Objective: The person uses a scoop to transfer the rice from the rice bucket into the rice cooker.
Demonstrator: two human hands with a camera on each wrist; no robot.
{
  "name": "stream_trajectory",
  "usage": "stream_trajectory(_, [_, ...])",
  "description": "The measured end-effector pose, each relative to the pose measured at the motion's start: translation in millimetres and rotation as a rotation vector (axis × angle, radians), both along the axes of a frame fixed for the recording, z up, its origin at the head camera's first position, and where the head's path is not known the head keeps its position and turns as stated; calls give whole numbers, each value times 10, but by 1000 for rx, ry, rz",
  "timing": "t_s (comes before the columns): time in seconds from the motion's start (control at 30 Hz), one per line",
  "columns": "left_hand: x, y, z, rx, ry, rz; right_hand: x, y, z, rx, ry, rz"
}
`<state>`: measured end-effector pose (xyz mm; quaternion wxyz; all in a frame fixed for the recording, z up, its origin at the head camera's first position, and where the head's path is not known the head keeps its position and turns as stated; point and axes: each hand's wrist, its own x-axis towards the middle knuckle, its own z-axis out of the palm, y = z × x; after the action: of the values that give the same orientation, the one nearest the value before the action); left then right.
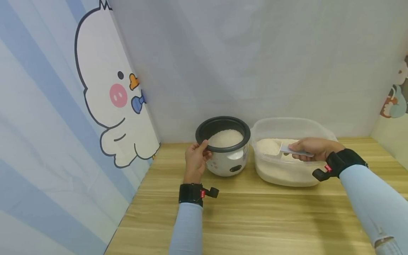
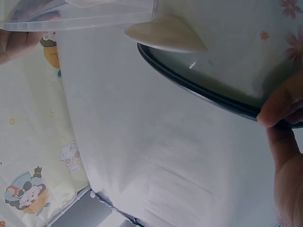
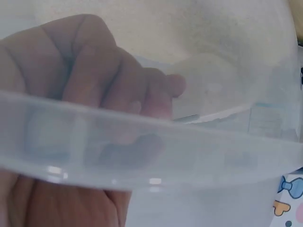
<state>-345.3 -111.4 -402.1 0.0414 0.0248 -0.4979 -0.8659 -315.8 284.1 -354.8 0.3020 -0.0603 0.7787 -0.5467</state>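
1. Left hand (image 1: pixel 195 158) pinches rim of rice cooker (image 1: pixel 225 147), steadying it on table (image 1: pixel 255 212).
2. Right hand (image 1: pixel 310 148), fingers curled, holds loaded scoop (image 1: pixel 280 148) above rice tub (image 1: pixel 288 157).
3. Judged step: transferring rice; next calls for level carry over cooker.

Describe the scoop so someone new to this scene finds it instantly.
On the wooden table, look to the clear plastic tub of rice standing right of the small white rice cooker. The scoop is over that tub, its handle pinched by the right hand. It is the only pale, translucent utensil, heaped with rice.
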Motion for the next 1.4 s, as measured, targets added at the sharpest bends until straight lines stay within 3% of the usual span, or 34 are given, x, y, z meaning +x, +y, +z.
stream_trajectory(0.3, [-4, -19, -9, -5, 5, 13, -14, 29, 19, -174, 13, 10])
stream_trajectory(0.63, [-1, -37, -21, -3, -3, 18, 15, -76, 64, -472, -37, -42])
stream_trajectory(1.0, [1, -37, -38, -14, -11, 8, -15, -460, 327, -551, -59, -217])
stream_trajectory(1.4, [-19, 6, -15, 9, 2, 4, -79, -845, 611, -597, -61, -290])
